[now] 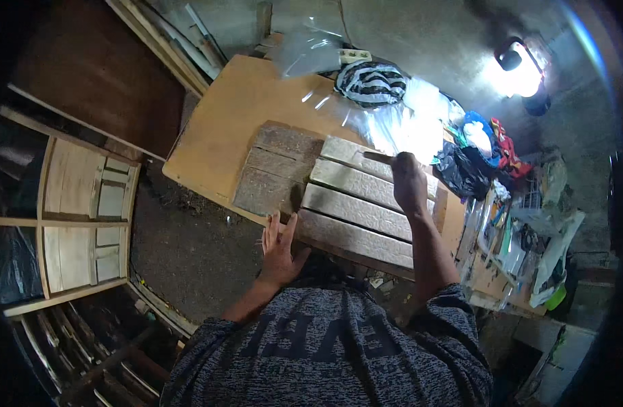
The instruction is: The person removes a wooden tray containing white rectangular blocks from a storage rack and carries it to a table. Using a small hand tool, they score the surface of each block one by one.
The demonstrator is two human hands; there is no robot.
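Several long, pale blocks (pixel 360 203) with a rough, mottled surface lie side by side in front of me, with dark gaps between them. They rest beside a worn wooden board (pixel 276 168) on a table. My right hand (pixel 411 185) is closed around a narrow, brownish, knife-like tool (pixel 376 156). Its tip points left, over the farthest block; whether it touches the surface cannot be made out. My left hand (pixel 281 252) has its fingers spread at the table's near edge, close to the left end of the nearest block, and holds nothing.
The orange-brown tabletop (pixel 220 122) extends left. Clear plastic sheets (pixel 393 124), a striped bundle (pixel 371 83) and a black plastic bag (pixel 461 170) lie at the back and right. A bright lamp (pixel 517 71) shines at the wall. Wooden frames (pixel 41 224) stand left.
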